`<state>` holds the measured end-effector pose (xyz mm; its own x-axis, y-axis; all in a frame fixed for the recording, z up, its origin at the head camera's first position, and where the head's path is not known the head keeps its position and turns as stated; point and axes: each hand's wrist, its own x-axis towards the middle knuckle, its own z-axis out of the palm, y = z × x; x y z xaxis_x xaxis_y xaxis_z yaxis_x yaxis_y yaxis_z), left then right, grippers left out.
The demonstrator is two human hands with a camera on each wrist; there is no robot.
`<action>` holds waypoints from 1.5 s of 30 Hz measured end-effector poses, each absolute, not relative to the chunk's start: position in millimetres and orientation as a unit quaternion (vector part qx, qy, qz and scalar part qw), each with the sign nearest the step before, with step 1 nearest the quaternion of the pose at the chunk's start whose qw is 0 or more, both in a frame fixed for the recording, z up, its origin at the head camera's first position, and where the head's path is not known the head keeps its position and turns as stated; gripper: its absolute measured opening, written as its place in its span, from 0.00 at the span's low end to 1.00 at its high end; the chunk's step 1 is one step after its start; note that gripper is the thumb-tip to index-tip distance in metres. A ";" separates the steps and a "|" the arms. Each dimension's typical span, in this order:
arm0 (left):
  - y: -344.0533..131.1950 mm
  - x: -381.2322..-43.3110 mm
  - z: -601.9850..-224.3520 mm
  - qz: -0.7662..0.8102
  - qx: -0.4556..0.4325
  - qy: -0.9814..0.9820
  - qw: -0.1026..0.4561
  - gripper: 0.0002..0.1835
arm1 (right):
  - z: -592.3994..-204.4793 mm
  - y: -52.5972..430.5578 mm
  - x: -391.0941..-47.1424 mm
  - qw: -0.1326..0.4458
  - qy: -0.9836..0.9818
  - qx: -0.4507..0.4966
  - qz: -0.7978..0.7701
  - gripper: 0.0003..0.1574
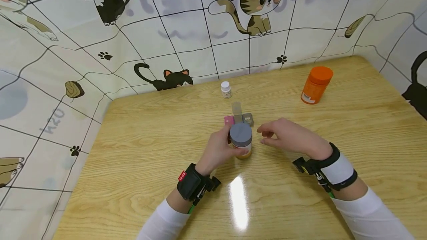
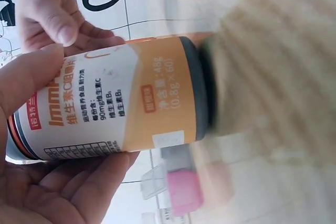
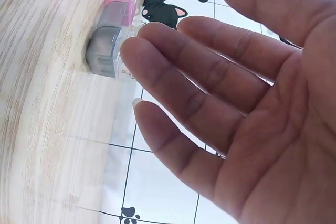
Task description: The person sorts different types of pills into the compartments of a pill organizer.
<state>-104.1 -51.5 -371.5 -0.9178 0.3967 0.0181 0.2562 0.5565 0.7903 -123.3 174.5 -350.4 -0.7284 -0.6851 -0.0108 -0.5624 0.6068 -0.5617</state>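
My left hand (image 1: 218,148) grips a vitamin C tablet bottle (image 1: 241,135) with a grey lid, thumb on one side and fingers round the other. In the left wrist view the bottle's orange and white label (image 2: 105,98) shows clearly. Just right of the bottle, my right hand (image 1: 291,136) hovers over the table, its fingers loosely bent and nothing in them. Right behind the bottle lies a small pill box (image 1: 247,118) with pink, grey and dark grey compartments. The middle compartment's clear lid (image 1: 236,107) is flipped up.
A small white bottle (image 1: 226,90) stands behind the pill box. Farther right, near the back of the wooden table (image 1: 150,151), is a large orange jar (image 1: 316,85) with an orange lid. A cat-patterned sheet (image 1: 186,21) hangs along the back and sides.
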 end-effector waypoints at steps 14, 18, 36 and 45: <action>-51.3 -99.7 -381.0 0.447 0.206 0.868 0.056 0.31 | -345.3 169.2 -116.8 0.037 0.884 -0.336 -0.322 0.22; -52.1 -98.9 -382.4 0.453 0.210 0.865 0.055 0.30 | -353.0 158.9 -113.9 0.017 0.853 -0.335 -0.400 0.25; -52.6 -99.2 -387.9 0.464 0.226 0.855 0.036 0.30 | -384.7 121.5 -103.7 -0.034 0.786 -0.287 -0.547 0.36; -53.2 -100.0 -389.0 0.460 0.232 0.856 0.030 0.27 | -390.3 124.7 -110.0 -0.023 0.770 -0.298 -0.564 0.35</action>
<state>-100.0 -53.2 -389.0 -0.8903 0.4256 0.1621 0.3701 0.4687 0.8021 -110.0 124.7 -390.3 -0.8211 -0.4331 0.3718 -0.4853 0.1867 -0.8542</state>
